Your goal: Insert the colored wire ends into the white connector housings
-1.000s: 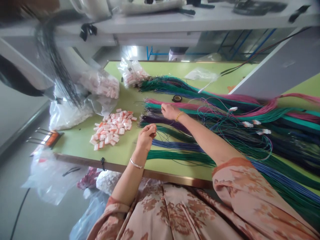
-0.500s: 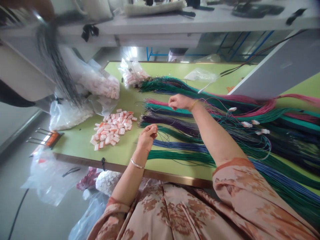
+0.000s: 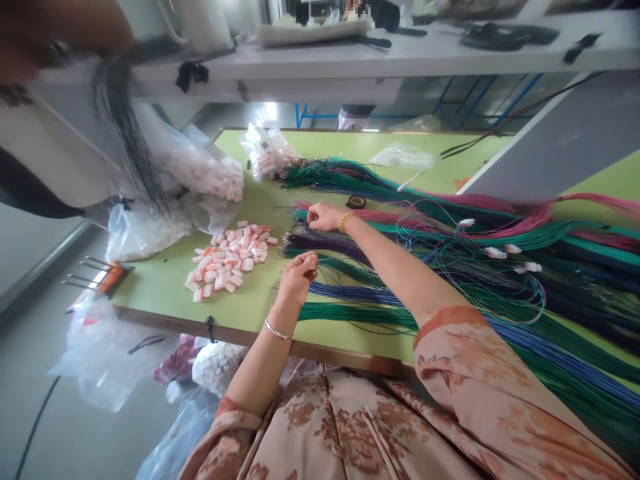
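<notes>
Your left hand (image 3: 299, 279) is pinched shut, fingertips together, on what appears to be a small pale connector at about (image 3: 313, 257); it is too small to make out clearly. Thin dark wires trail from that pinch toward the right. The hand hovers over the near part of the green table (image 3: 165, 287), just beside the cut ends of the blue wire bundle (image 3: 350, 292) and the green wire bundle (image 3: 350, 312).

Your right hand (image 3: 324, 217) is extended farther out, fingers closed narrow at the ends of the teal wire bundle (image 3: 400, 230), just below the pink wire bundle (image 3: 425, 217). Whether it grips a single wire cannot be told. The purple wire bundle (image 3: 325, 241) lies between your two hands.

Left of your left hand, well apart, a loose pile of pink-and-white connectors (image 3: 227, 260) sits on the table. Beyond it: clear plastic bags of connectors (image 3: 210, 177), a second bag (image 3: 267, 153). A small tape roll (image 3: 356, 201) sits just beyond your right hand.

Far right: a tangle of thin loose wires with white connectors (image 3: 495, 253) fitted to them.

Upper left, blurred: another person's arm (image 3: 60, 33) holding a hank of black wires (image 3: 125, 140).
</notes>
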`<act>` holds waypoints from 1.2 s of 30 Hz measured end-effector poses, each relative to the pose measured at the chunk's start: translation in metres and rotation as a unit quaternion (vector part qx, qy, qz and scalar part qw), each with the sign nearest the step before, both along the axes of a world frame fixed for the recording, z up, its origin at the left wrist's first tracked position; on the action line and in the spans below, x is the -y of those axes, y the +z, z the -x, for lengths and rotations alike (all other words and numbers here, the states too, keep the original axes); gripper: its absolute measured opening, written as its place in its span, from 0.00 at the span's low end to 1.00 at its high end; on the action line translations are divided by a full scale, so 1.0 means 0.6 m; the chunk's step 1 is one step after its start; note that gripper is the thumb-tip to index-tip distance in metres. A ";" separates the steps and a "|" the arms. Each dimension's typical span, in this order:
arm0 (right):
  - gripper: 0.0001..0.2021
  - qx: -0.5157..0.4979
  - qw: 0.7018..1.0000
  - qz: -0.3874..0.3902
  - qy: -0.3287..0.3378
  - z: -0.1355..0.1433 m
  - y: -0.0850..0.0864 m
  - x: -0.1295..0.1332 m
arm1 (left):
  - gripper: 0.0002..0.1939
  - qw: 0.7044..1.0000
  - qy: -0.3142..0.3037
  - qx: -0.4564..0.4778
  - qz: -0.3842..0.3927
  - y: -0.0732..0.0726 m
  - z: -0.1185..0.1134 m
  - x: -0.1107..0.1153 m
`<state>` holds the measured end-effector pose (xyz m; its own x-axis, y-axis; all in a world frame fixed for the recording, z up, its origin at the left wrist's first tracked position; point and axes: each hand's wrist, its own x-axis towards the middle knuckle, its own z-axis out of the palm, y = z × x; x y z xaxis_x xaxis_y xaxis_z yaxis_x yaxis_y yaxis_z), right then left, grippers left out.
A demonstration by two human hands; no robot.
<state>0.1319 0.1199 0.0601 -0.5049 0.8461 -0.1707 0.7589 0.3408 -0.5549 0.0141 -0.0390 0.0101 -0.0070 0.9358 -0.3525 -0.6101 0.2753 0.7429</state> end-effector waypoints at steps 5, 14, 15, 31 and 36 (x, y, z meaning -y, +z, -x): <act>0.04 -0.195 0.978 0.065 -0.017 0.028 -0.005 0.005 | 0.15 1.000 0.006 0.002 0.008 -0.001 -0.001 0.000; 0.08 -0.293 0.955 -0.016 0.034 0.017 0.030 0.068 | 0.13 0.999 0.016 0.028 -0.007 0.005 -0.003 0.003; 0.08 -0.300 0.953 -0.016 0.031 0.009 0.030 0.080 | 0.13 0.999 0.017 0.034 -0.011 0.005 -0.003 0.003; 0.05 -0.325 0.944 -0.003 -0.059 -0.067 -0.017 0.205 | 0.13 0.996 -0.006 0.094 -0.002 -0.004 -0.005 -0.001; 0.05 -0.320 0.944 -0.049 -0.054 -0.064 -0.029 0.213 | 0.13 0.996 -0.004 0.085 -0.006 -0.006 -0.009 -0.001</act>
